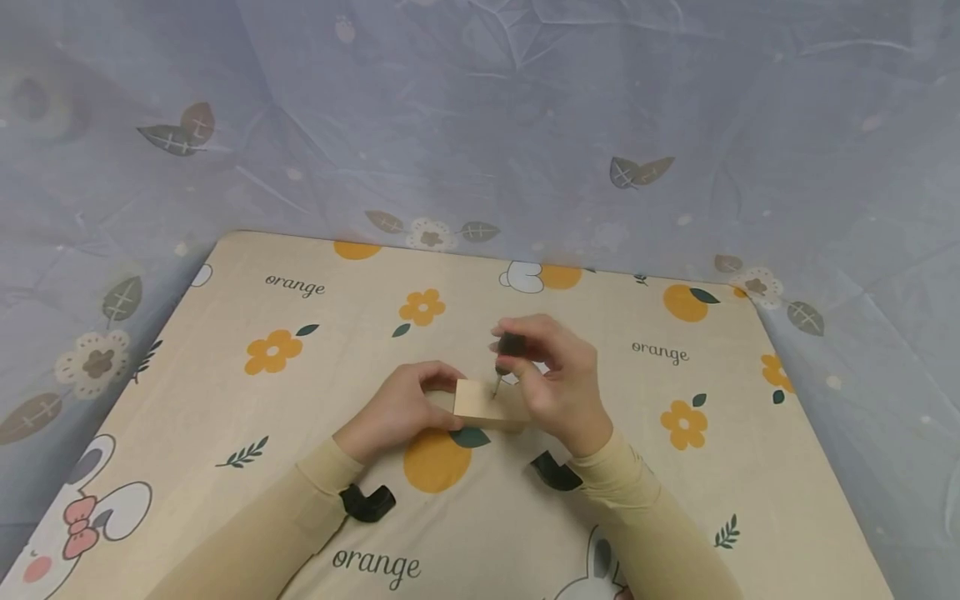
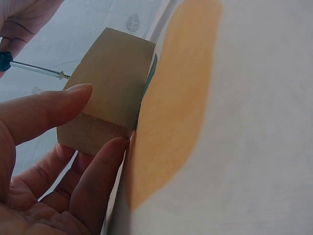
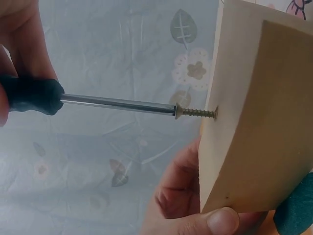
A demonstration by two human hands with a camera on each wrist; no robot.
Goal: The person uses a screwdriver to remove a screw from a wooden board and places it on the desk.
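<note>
Lower centre, head view: the left hand point(image 1: 401, 407) pinches a wooden block point(image 1: 472, 400); the right hand point(image 1: 562, 379), nearer the protruding screw point(image 3: 196, 113), grips a screwdriver point(image 3: 36, 94), its shaft point(image 3: 117, 104) running rightward from the fingers in the right-wrist view, aligned with the screw.

A cream cloth point(image 1: 487, 533) lies spread out, printed with oranges point(image 1: 684, 303), yellow flowers point(image 1: 285, 340), dark sprigs point(image 1: 247, 452) and the word "orange" point(image 1: 295, 285) (in a handwritten-looking script). A rabbit point(image 1: 52, 550) with a pink bow point(image 1: 79, 527) fills its near left corner. Behind hangs a creased grey-blue curtain point(image 1: 480, 125), patterned with leaves point(image 1: 177, 136) and pale flowers.
</note>
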